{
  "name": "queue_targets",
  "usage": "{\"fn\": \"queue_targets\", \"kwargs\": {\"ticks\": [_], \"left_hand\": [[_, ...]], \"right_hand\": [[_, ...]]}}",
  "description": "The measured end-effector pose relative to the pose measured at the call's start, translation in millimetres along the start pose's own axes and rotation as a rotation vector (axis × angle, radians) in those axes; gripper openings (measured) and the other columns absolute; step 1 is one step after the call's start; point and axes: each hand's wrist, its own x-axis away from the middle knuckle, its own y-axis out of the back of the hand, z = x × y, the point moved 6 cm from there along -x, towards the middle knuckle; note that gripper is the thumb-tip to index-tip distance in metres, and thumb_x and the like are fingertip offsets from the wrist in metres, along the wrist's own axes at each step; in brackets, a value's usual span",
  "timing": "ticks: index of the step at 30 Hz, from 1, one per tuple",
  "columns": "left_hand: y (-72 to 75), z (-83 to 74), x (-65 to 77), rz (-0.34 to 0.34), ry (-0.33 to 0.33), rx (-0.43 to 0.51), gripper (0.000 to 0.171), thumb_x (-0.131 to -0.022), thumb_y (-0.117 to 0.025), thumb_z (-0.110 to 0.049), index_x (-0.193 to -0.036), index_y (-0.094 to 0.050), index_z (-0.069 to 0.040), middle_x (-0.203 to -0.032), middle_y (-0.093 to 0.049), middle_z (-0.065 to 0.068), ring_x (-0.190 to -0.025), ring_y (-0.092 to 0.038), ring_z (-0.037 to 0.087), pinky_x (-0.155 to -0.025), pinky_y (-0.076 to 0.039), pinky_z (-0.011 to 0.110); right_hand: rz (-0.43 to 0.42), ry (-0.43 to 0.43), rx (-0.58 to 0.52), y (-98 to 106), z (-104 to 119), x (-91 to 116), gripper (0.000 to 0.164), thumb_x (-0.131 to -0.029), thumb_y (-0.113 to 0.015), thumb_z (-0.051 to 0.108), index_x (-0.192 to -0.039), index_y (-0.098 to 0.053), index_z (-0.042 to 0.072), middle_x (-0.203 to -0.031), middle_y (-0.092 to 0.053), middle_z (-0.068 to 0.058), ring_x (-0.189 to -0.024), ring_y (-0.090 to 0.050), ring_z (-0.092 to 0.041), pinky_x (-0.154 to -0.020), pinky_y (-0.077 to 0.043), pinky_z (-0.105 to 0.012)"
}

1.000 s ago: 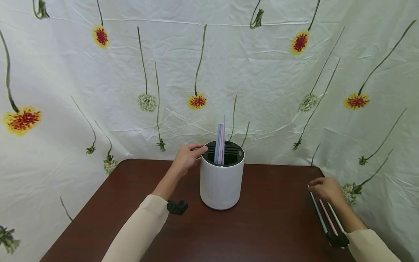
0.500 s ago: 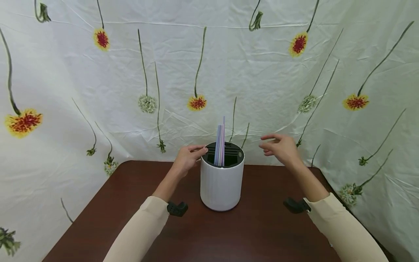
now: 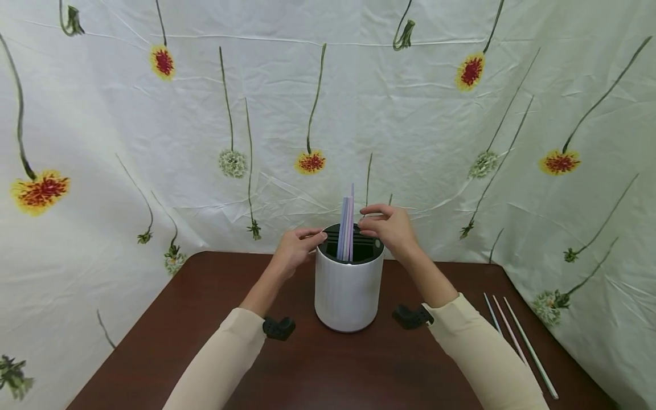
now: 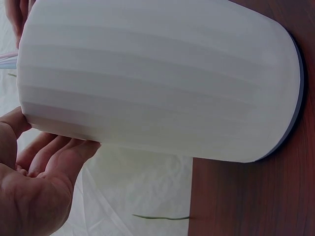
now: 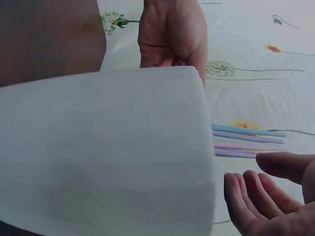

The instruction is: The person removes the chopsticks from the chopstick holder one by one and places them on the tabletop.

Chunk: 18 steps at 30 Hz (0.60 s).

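Note:
A tall white utensil holder (image 3: 348, 296) with a black slotted top stands upright on the table. Several thin pastel straws (image 5: 248, 140) stick up out of its opening. My left hand (image 3: 295, 249) holds the holder at its left upper edge, thumb at the rim; in the left wrist view its fingers (image 4: 64, 155) lie against the side wall. My right hand (image 3: 392, 230) is over the right back part of the rim, close beside the straws. In the right wrist view the right hand (image 5: 273, 196) has thumb and fingers apart, with nothing between them.
On the right of the dark brown table (image 3: 215, 296) lie three loose straws (image 3: 530, 348), blue, pink and pale green, partly behind my right sleeve (image 3: 474, 341). A white cloth (image 3: 277, 102) printed with flowers hangs behind the table.
My right hand has left the loose straws on the right and come across to the holder's rim, uncovering part of those straws. My left hand stays at the holder's left edge.

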Motion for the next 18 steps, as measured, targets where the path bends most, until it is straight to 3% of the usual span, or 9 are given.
{"fn": "queue_targets", "kwargs": {"ticks": [3, 11, 18], "left_hand": [[-1.3, -0.5, -0.2, 0.001, -0.002, 0.013, 0.044, -0.098, -0.069, -0.029, -0.137, -0.065, -0.009, -0.141, -0.061, 0.016, -0.132, -0.058, 0.031, -0.109, -0.047, 0.053], [-1.7, -1.1, -1.4, -0.006, -0.007, 0.015, 0.043, -0.099, -0.069, -0.029, -0.136, -0.065, -0.008, -0.14, -0.061, 0.016, -0.13, -0.059, 0.029, -0.107, -0.05, 0.05], [-3.0, -0.5, -2.2, -0.006, -0.011, 0.034, 0.042, -0.099, -0.069, -0.027, -0.135, -0.066, -0.006, -0.139, -0.062, 0.017, -0.128, -0.06, 0.029, -0.106, -0.05, 0.049]], "right_hand": [[-0.001, -0.012, -0.014, -5, -8, -2, 0.032, -0.094, -0.07, 0.004, -0.125, -0.067, -0.004, -0.118, -0.071, -0.026, -0.104, -0.073, -0.032, -0.089, -0.06, -0.036], [-0.003, 0.009, -0.092, -15, -20, -3, 0.032, -0.091, -0.071, -0.002, -0.123, -0.067, -0.007, -0.115, -0.071, -0.028, -0.088, -0.075, -0.016, -0.086, -0.061, -0.033], [-0.043, 0.043, -0.038, -17, -21, -2, 0.029, -0.089, -0.074, -0.001, -0.117, -0.071, -0.005, -0.112, -0.073, -0.025, -0.088, -0.076, -0.018, -0.086, -0.061, -0.035]]}}
